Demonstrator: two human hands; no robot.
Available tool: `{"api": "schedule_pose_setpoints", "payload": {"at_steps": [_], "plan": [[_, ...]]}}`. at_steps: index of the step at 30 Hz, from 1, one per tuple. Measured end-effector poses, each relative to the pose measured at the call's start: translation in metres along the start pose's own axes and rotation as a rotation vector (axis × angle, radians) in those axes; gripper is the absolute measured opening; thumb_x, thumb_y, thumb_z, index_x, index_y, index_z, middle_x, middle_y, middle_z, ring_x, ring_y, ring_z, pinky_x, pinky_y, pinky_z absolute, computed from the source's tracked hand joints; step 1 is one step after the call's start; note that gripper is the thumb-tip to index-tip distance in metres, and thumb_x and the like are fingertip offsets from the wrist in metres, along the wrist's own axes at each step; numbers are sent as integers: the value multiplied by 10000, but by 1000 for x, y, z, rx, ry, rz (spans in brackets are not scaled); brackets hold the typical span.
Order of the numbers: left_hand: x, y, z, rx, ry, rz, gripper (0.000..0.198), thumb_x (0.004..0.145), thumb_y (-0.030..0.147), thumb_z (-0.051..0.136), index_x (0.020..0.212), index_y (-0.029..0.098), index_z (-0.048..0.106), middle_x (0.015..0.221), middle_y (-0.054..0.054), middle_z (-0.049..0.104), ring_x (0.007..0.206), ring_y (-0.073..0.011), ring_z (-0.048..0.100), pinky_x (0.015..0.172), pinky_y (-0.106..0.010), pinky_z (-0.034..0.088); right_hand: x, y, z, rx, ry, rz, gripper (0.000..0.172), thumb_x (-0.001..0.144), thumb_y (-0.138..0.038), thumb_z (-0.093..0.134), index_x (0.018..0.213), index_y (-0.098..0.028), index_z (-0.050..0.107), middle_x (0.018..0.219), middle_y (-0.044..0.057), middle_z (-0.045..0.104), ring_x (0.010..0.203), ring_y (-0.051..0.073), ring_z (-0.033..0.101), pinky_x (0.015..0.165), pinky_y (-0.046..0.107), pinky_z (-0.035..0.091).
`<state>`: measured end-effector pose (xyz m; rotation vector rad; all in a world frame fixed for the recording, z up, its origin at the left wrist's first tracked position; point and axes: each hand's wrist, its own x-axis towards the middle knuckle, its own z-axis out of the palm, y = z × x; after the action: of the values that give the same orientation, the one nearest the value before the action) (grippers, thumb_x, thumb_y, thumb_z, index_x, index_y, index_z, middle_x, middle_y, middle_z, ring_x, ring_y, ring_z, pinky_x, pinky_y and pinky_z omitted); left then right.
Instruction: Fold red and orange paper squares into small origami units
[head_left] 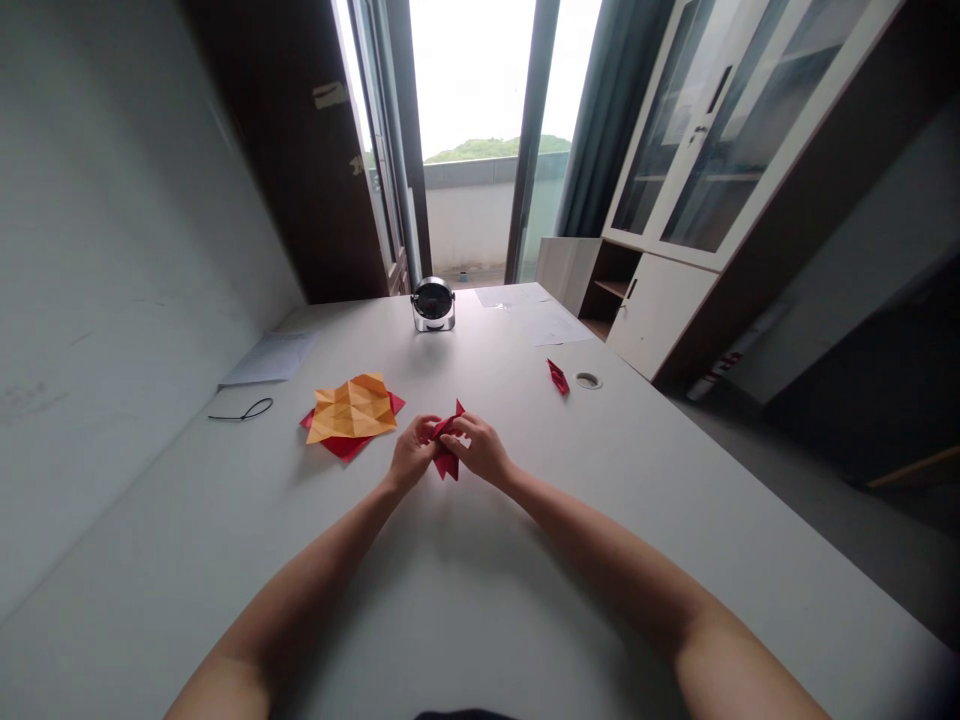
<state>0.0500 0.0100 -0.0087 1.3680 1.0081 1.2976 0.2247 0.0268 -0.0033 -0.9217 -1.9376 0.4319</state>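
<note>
Between my two hands is a folded red paper (448, 464), with pointed corners sticking out above and below the fingers. My left hand (412, 452) grips its left side, fingers bent around the edge. On the right side, my right hand (482, 449) pinches the same paper with thumb and fingers. To the left lies a creased orange sheet (352, 408) on top of a red sheet (346, 447). A small folded red piece (557, 377) rests on the table to the right, beside a round cable hole (588, 380).
The white table (420, 600) meets a wall on the left. Toward its far edge stand a round silver device (433, 304) and white papers (555, 325). A black cable tie (244, 411) and more papers (270, 357) lie at the left. A cabinet (660, 310) stands beyond the right edge.
</note>
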Motion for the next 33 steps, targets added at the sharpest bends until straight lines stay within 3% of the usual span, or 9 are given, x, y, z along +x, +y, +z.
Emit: {"api": "schedule_pose_setpoints", "payload": {"at_steps": [4, 10, 14, 21, 26, 33], "plan": [[1, 3, 2, -26, 19, -2, 375, 740, 259, 787, 1086, 224, 647, 842, -9, 690, 786, -159, 645, 754, -267, 500, 1, 2, 1, 105, 31, 60, 137, 923, -273, 561, 835, -214, 647, 840, 21, 648, 729, 155, 592, 676, 271, 470], [10, -5, -2, -268, 59, -75, 417, 737, 286, 811, 1096, 170, 631, 907, -45, 715, 840, -180, 667, 802, -297, 514, 5, 23, 5, 318, 212, 287, 201, 913, -338, 506, 759, -212, 538, 668, -25, 550, 621, 144, 511, 607, 261, 436], [16, -14, -10, -444, 67, -118, 391, 727, 330, 832, 1030, 150, 663, 949, -60, 726, 867, -177, 670, 826, -294, 516, 8, 35, 8, 514, 304, 377, 227, 903, -405, 493, 779, -216, 508, 658, -33, 512, 597, 140, 486, 576, 260, 436], [16, -11, -10, -613, 9, -204, 379, 784, 400, 794, 1042, 154, 666, 977, -71, 726, 846, -172, 671, 795, -297, 540, 8, 33, 10, 770, 244, 497, 272, 875, -485, 555, 847, -221, 496, 591, -51, 517, 497, 130, 497, 484, 252, 426], [14, -2, -12, -627, 12, -238, 394, 813, 447, 754, 1044, 147, 644, 911, -83, 711, 845, -217, 677, 729, -319, 561, 8, 31, 8, 751, 224, 462, 288, 883, -496, 576, 849, -219, 507, 561, -56, 512, 476, 124, 491, 463, 244, 403], [15, -1, -7, -653, 23, -245, 428, 834, 427, 731, 1142, 152, 617, 989, -106, 711, 890, -235, 687, 780, -351, 587, 8, 34, 5, 667, 242, 446, 278, 857, -472, 602, 869, -240, 450, 603, -73, 508, 505, 120, 485, 469, 232, 411]]}}
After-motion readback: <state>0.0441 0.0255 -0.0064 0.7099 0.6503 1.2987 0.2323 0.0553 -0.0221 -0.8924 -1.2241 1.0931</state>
